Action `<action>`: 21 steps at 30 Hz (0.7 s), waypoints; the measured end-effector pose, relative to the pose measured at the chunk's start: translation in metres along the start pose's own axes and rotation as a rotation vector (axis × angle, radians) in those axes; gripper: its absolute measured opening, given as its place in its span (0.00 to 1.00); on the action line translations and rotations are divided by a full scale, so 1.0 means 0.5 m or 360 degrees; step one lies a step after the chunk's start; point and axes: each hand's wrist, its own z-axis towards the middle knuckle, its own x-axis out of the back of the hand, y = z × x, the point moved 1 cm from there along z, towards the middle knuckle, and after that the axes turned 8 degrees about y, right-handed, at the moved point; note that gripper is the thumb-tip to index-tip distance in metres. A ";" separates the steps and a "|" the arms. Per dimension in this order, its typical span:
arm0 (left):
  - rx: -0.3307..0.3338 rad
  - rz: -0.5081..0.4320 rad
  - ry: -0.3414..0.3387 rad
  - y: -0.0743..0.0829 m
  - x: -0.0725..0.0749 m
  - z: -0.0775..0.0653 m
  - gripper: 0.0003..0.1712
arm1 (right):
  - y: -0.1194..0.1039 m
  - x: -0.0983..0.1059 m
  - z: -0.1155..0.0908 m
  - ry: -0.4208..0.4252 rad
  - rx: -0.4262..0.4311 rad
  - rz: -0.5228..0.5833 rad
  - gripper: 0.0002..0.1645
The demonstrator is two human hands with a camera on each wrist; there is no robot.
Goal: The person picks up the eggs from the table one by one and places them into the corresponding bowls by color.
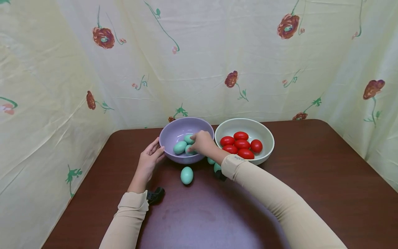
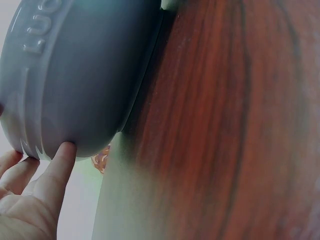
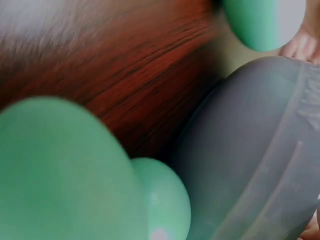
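A purple bowl [image 1: 174,129] stands at the back of the table with several pale green eggs [image 1: 180,147] in it. My left hand [image 1: 148,160] touches its left side, fairly straight fingertips against the outer wall [image 2: 95,75] in the left wrist view. Over the bowl's right rim reaches my right hand [image 1: 203,142], thumb and forefinger spread apart at two of the eggs inside. One green egg [image 1: 187,175] lies on the table before the bowl. Near the right wrist, two more eggs, one of them this egg [image 1: 217,167], are partly hidden by the arm.
A white bowl [image 1: 267,138] holding several red eggs [image 1: 242,144] stands close to the purple bowl's right. The dark wooden table [image 1: 192,214] ends at a pale flowered cloth [image 1: 199,69] behind. Large green eggs [image 3: 60,170] fill the right wrist view's lower left.
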 end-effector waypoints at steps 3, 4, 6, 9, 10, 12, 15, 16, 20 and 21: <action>-0.0006 0.0004 -0.0006 -0.001 0.000 0.003 0.35 | 0.003 0.007 -0.010 0.0076 -0.0086 0.0254 0.29; -0.0008 0.0005 -0.0005 -0.002 0.001 0.003 0.35 | 0.004 0.009 -0.016 0.0103 -0.0117 0.0339 0.29; -0.0003 0.0018 -0.0001 -0.002 0.002 0.004 0.35 | 0.005 0.013 -0.028 0.0134 -0.0181 0.0504 0.27; -0.0001 0.0024 0.0016 -0.002 0.003 0.003 0.35 | 0.001 0.018 -0.050 0.0140 -0.0237 0.0673 0.26; 0.0000 0.0024 0.0022 -0.002 0.004 0.002 0.35 | -0.001 0.020 -0.057 0.0141 -0.0247 0.0718 0.26; -0.0002 0.0020 0.0029 -0.001 0.005 0.002 0.35 | -0.007 0.025 -0.071 0.0140 -0.0251 0.0798 0.25; -0.0008 0.0011 0.0027 0.000 0.005 0.002 0.35 | -0.013 0.033 -0.093 0.0135 -0.0289 0.0918 0.23; -0.0011 0.0010 0.0024 0.001 0.004 0.002 0.35 | -0.014 0.035 -0.102 0.0132 -0.0306 0.0954 0.23; -0.0006 0.0021 0.0009 0.003 0.002 0.002 0.34 | -0.012 0.038 -0.135 0.0075 -0.0332 0.1028 0.22; 0.0000 0.0023 0.0008 0.003 0.002 0.002 0.34 | -0.010 0.036 -0.142 0.0056 -0.0326 0.1035 0.22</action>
